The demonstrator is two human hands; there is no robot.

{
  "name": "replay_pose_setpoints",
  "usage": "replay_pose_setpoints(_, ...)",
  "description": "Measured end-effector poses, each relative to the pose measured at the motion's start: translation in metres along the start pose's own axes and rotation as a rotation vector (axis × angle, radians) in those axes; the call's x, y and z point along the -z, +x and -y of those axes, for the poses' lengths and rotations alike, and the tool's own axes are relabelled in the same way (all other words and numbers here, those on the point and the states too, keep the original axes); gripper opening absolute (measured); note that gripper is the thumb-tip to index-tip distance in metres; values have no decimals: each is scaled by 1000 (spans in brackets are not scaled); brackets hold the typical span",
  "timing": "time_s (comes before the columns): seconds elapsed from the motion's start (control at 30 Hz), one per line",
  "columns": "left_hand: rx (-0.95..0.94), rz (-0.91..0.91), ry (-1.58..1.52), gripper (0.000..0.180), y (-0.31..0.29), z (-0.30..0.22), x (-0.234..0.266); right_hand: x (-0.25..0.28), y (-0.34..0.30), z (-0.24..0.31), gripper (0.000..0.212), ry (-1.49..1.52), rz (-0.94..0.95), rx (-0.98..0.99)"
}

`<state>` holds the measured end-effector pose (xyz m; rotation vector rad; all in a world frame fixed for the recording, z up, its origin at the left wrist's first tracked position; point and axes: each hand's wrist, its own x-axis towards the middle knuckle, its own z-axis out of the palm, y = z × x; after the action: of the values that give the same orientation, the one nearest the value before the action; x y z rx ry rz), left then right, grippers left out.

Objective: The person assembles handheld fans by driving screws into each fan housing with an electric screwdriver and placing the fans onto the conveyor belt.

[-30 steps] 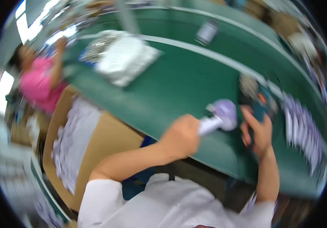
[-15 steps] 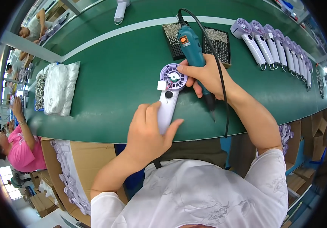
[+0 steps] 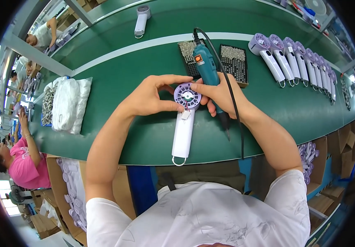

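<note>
A handheld fan lies on the green bench in front of me, its round purple head away from me and its white handle and wire loop toward me. The inside of the head is exposed. My left hand pinches this head, thumb at its lower left and forefinger across its top. A small white block sits near the thumb tip, where head meets handle. In my right hand is a teal electric screwdriver, its bit angled down toward the bench, clear of the fan. Right-hand fingertips also touch the head's right side.
Two black screw trays stand beyond my hands. Several similar fans lie in a row at the right, another fan farther off. White plastic bags lie left. The screwdriver's black cable loops over my right hand. A co-worker sits left.
My left hand has moved from the fan's handle up to its head. The fan now lies straighter, handle uncovered, and the small white block sits lower on it. My right hand still holds the screwdriver.
</note>
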<state>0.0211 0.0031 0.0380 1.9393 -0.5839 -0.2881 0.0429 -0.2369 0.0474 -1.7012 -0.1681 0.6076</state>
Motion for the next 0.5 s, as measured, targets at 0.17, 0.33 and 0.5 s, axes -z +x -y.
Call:
replay_pose_setpoints(0.17,32,-17,43,75,6,-2,-6,3,2,-1,28,-1,9,-32)
replay_pose_setpoints(0.33,-11,-80,2,70,2,10,-11,2,-1,8,33,-73,-37,-23)
replay_pose_setpoints(0.5,-17,-107,26,68,0,7,-14,26,6,34,29,245,-143,383)
